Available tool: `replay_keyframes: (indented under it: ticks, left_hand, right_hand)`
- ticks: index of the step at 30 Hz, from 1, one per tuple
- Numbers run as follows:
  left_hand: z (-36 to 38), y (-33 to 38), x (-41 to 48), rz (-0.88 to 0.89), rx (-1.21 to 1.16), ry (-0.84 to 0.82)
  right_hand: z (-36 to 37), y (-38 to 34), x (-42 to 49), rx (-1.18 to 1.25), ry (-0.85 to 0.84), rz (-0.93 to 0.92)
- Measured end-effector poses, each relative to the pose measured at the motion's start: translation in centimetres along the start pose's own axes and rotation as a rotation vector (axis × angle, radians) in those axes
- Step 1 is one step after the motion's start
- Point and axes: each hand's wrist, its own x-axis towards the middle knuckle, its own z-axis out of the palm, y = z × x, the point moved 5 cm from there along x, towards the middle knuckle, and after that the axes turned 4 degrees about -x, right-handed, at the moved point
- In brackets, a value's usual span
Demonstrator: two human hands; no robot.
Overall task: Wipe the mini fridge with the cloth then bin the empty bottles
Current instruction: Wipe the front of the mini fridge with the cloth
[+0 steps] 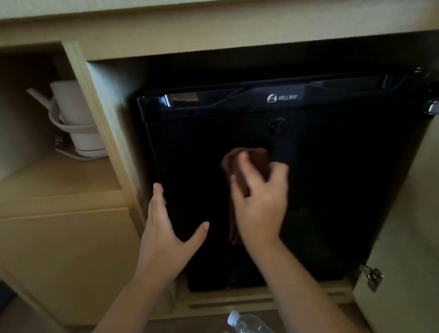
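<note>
Brown cloth held in right grip, pressed on mini fridge door; left grip spread flat, probably touching left edge.

I note a white appliance standing on the left shelf of the wooden cabinet. Cabinet door open at right, metal hinge showing.

L grip open, fingers straight & together, thumb splayed out to the rt. R grip bunched round cloth, back of hand up. Both forearms bare, reaching fwd from bottom of view
</note>
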Motion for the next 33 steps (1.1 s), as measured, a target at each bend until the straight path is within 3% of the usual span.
replay_keyframes:
  ticks: [2, 4, 7, 12, 15, 18, 24, 26, 33]
  left_hand:
    - [0.1, -0.3, -0.1, -0.004, 0.011, -0.003]
    - [0.6, -0.6, -0.1, -0.041, 0.013, -0.016]
    - [1.5, -1.3, -0.5, -0.089, 0.058, -0.063]
    - [2.7, -1.6, -1.5, -0.078, 0.203, -0.062]
    - [3.2, -2.0, -1.9, -0.12, 0.236, -0.045]
    - [3.6, -2.1, -2.1, -0.132, 0.253, -0.028]
    - [4.6, -2.0, -2.4, -0.141, 0.29, -0.006]
    - [5.1, -2.0, -2.6, -0.15, 0.311, -0.001]
    - [6.4, -1.4, -2.3, -0.203, 0.29, 0.054]
  right_hand:
    - [1.2, -1.3, -1.7, -0.034, -0.143, -0.143]
    - [0.7, 0.0, -2.1, 0.019, -0.203, -0.157]
    - [-2.5, 5.5, -0.8, 0.1, -0.039, 0.037]
    - [-7.8, 15.8, -0.1, 0.039, 0.185, 0.398]
    - [-7.8, 17.1, -1.2, 0.062, 0.245, 0.51]
    - [-5.6, 14.2, -2.6, 0.037, 0.204, 0.378]
    - [-0.2, 7.9, -6.9, -0.002, -0.155, 0.021]
    - [-0.7, 8.8, -6.7, -0.006, -0.191, -0.028]
    - [-7.2, 18.7, -4.4, 0.053, 0.154, 0.465]
